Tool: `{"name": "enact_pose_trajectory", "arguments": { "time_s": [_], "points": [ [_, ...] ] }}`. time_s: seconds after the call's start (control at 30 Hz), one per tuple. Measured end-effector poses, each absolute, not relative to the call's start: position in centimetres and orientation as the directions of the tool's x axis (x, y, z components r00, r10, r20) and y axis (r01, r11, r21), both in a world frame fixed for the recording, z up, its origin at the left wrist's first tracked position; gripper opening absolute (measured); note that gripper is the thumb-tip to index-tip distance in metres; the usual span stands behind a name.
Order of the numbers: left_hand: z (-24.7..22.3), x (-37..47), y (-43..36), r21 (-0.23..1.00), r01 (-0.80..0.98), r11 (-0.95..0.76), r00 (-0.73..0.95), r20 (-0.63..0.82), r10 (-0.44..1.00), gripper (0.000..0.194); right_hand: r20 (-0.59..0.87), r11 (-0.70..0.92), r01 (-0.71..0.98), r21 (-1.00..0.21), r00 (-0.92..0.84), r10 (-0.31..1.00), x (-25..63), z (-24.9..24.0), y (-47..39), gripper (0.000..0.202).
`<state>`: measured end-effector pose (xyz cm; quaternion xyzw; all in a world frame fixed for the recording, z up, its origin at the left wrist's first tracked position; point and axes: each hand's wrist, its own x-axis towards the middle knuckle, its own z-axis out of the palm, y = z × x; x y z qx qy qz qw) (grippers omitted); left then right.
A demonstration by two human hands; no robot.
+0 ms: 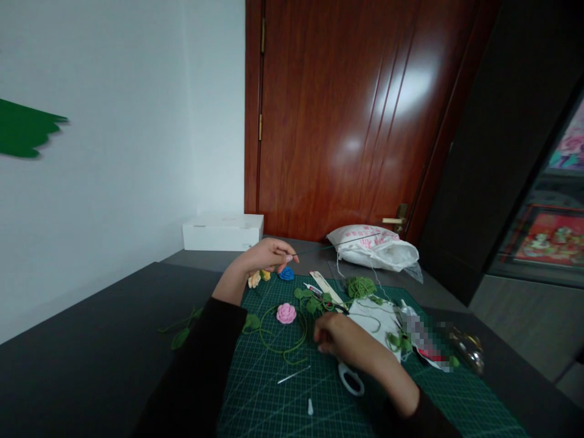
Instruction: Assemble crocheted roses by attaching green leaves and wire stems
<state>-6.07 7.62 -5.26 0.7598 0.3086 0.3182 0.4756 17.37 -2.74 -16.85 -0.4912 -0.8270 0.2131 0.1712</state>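
Note:
My left hand (274,254) is raised above the far edge of the green cutting mat (255,389). Its thumb and finger pinch a thin dark wire (337,244) that reaches off to the right. My right hand (335,336) is low over the middle of the mat, fingers curled in; what they hold, if anything, is hidden. Near that hand lie scissors with a white handle loop (350,379) and a pink crocheted rose (286,313). Green yarn with crocheted leaves (314,304) winds around the rose. Toward the front lies a slim metal needle or hook (294,375).
A blue rose (286,274) and yellow flowers (254,279) sit behind. To the right are a green yarn ball (361,286), a white sheet (371,316) and glasses (468,350). A white bag (371,246) and white box (222,233) stand before the wall and door.

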Motion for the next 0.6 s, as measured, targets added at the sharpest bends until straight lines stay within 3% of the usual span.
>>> {"name": "enact_pose_trajectory", "arguments": {
  "time_s": [0.17,0.6],
  "points": [
    [-5.2,-6.3,8.0,0.912,0.181,-0.367,0.585,0.2,0.786,0.014,0.01,0.284,0.884,-0.372,-0.302,0.953,20.3,-17.4,-2.0,0.017],
    [-5.5,-6.4,8.4,0.952,0.103,-0.288,0.573,0.18,0.8,0.01,-0.198,0.204,0.97,-0.131,-0.228,0.953,20.0,-17.0,-5.5,0.048]
  ]
}}
